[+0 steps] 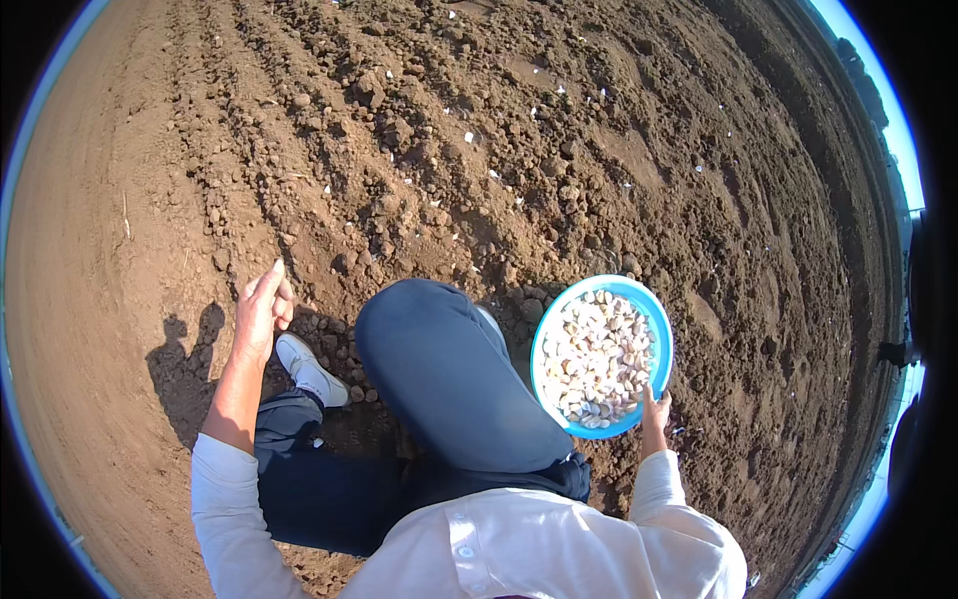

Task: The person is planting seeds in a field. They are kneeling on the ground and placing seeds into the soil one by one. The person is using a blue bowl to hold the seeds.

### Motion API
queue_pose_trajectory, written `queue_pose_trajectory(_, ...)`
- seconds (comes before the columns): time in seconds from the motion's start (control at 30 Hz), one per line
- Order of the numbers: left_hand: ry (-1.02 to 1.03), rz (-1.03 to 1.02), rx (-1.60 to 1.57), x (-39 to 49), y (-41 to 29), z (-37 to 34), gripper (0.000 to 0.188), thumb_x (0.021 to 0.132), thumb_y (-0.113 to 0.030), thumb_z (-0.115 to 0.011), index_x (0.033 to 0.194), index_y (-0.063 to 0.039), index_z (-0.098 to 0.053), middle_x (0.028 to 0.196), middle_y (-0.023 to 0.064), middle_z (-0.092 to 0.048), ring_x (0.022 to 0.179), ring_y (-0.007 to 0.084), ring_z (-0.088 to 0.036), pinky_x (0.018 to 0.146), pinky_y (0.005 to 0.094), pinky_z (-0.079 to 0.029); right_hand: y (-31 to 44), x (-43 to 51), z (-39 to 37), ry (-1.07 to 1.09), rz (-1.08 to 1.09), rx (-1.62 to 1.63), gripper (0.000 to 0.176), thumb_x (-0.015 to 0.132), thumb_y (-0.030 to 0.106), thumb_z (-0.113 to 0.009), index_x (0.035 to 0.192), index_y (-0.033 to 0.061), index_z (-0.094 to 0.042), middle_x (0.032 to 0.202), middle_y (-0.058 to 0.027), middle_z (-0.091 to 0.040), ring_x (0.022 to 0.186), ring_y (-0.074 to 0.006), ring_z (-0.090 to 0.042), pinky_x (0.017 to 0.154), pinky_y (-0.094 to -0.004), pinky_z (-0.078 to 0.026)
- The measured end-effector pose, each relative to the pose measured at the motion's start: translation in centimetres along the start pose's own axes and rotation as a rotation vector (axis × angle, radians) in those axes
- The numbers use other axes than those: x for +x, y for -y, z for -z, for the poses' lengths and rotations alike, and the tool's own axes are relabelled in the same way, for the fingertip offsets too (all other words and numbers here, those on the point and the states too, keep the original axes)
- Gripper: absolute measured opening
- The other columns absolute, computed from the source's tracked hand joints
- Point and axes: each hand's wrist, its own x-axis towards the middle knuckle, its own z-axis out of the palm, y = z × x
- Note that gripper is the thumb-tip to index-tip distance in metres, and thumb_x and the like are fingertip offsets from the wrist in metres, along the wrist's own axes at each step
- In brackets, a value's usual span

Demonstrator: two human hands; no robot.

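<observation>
My right hand (656,413) grips the lower right rim of a round blue plastic basin (663,329), thumb over the edge. Many pale garlic cloves (595,352) lie inside the basin, which sits just right of my bent knee. Out to the left, my left hand (262,305) hovers over the soil with its fingers curled and the thumb side pointing forward. Whether anything small is pinched in those fingers cannot be made out. Small white pieces, apparently cloves (468,137), dot the loose soil in front of me.
Cloddy brown soil (389,217) in shallow rows spreads ahead, with smoother ground (90,299) at the left. My white shoe (310,367) stands below the left hand. My raised knee in dark trousers (441,359) comes between my hands. Dark shapes (905,352) show at the far right rim.
</observation>
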Motion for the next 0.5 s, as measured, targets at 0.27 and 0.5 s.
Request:
queue_pose_trajectory(0.27, 0.123, -0.169, -0.054, -6.5, -4.0, -7.4, 0.028, 0.095, -0.035, -0.050, 0.089, -0.008, -0.056, 0.052, -0.0061, -0.037, 0.047, 0.0056, -0.038, 0.042, 0.0205, -0.028, -4.8, -0.4, -4.9, 0.155, -0.266, 0.779, 0.045, 0.080, 0.024, -0.070, 0.113, -0.0009, -0.054, 0.097, -0.0121, -0.063, 0.077, -0.0208, -0.062, 0.065, -0.0333, -0.050)
queue_pose_trajectory(0.5, 0.480, -0.124, 0.270, -4.7, 0.9, -30.9, 0.032, 0.091, -0.015, -0.048, 0.122, -0.004, -0.049, 0.096, 0.0083, -0.064, 0.053, 0.0094, -0.052, 0.047, 0.0231, -0.043, -2.6, -2.0, -4.8, -0.070, -0.254, 0.718, 0.031, 0.085, 0.023, -0.065, 0.105, 0.0000, -0.059, 0.080, -0.0064, -0.062, 0.063, -0.0169, -0.056, 0.059, -0.0326, -0.045)
